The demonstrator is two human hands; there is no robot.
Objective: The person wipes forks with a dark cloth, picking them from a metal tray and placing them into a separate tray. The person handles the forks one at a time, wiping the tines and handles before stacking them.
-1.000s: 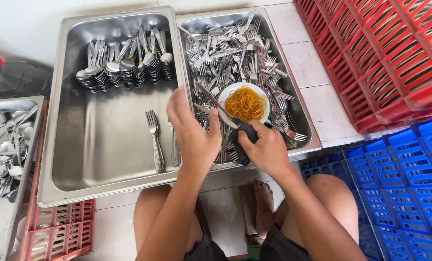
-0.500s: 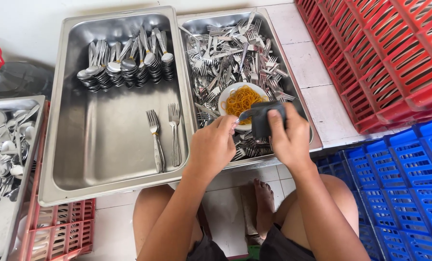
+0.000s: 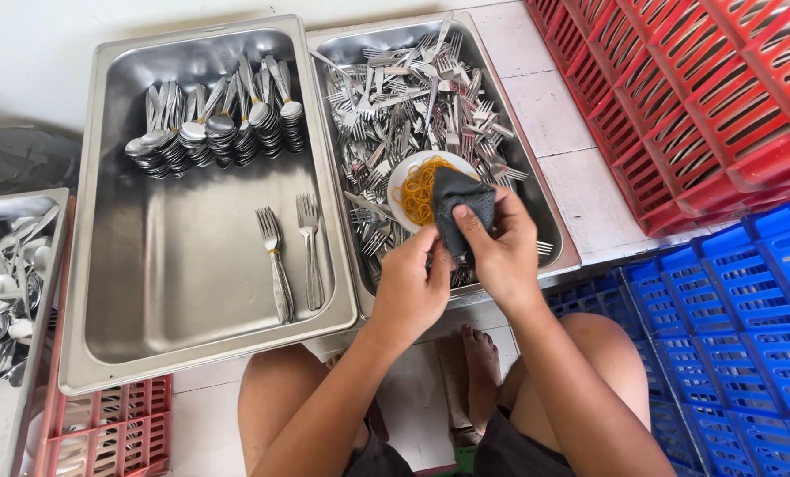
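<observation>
My right hand (image 3: 505, 252) holds a dark cloth (image 3: 458, 205) over the near end of the right steel tray (image 3: 561, 231), which is full of loose forks (image 3: 404, 102). My left hand (image 3: 410, 287) is closed in a pinch against the cloth's lower edge. It seems to grip forks (image 3: 454, 269) whose ends are hidden in the cloth. A white bowl of orange rubber bands (image 3: 412, 187) sits on the forks just beyond the cloth. The left steel tray (image 3: 94, 265) holds rows of stacked spoons (image 3: 209, 132) and two fork bundles (image 3: 275, 261) lying side by side.
Red crates (image 3: 704, 88) are stacked at the upper right, with blue crates (image 3: 748, 327) below them beside my right knee. A third tray of spoons (image 3: 6, 283) sits at the far left, above a red crate (image 3: 103, 433). A dark lid (image 3: 15, 159) lies beyond it.
My left hand left a second fork bundle in the left tray, then moved right into the fork tray to meet my right hand. The cloth rose over the bowl's edge.
</observation>
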